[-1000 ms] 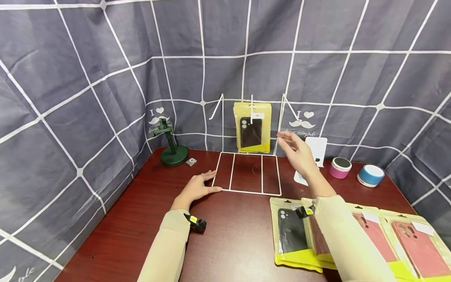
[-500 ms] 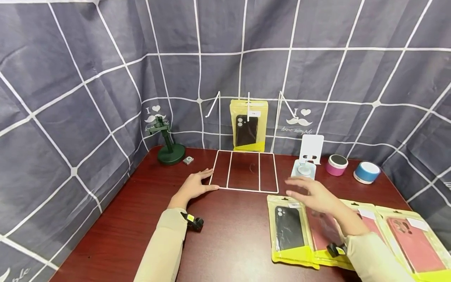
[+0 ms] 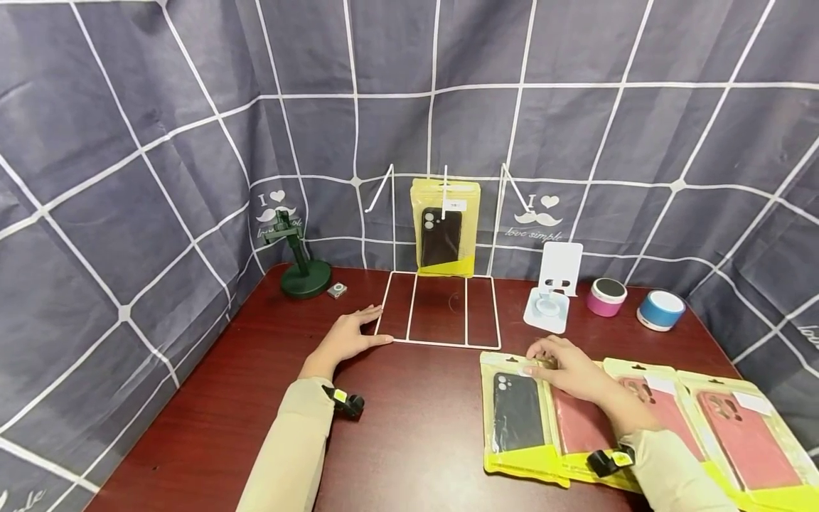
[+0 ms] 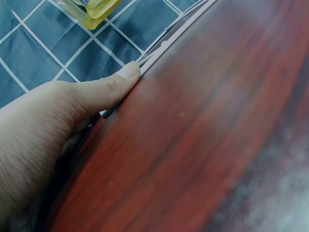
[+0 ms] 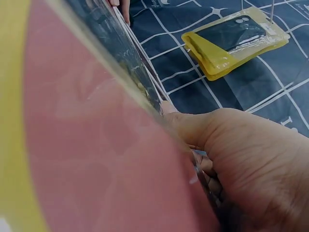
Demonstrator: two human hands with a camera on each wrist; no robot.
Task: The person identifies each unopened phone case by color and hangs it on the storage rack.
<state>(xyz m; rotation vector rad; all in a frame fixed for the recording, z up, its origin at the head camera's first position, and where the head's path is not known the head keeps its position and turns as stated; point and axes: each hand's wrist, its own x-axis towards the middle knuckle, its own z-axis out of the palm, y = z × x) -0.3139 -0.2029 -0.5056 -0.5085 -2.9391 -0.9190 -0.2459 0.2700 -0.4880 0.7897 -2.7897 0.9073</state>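
Note:
In the head view my left hand (image 3: 345, 338) rests at the left front corner of the white wire rack (image 3: 448, 346). Its thumb touches the front wire and its straight fingers lie along the left side. The thumb also shows in the left wrist view. My right hand (image 3: 572, 370) pinches the upper edge of a yellow-and-clear pouch holding a red phone case (image 3: 584, 421); part of the pouch is hidden beneath the hand. Left of it lies a pouch with a black phone case (image 3: 517, 412). Another black phone case (image 3: 441, 238) hangs in its pouch on the rack's middle hook.
Two more pouched red phone cases (image 3: 747, 437) lie at the right. Behind them stand a white phone stand (image 3: 560, 267), a pink round speaker (image 3: 606, 301) and a blue one (image 3: 659, 313). A green stand (image 3: 306, 279) and a small clip-like device (image 3: 337, 290) sit back left.
My right hand has come down from beside the hanging pouch to the pouches on the table, and its fingers have curled at one's upper edge. The left hand stays at the rack.

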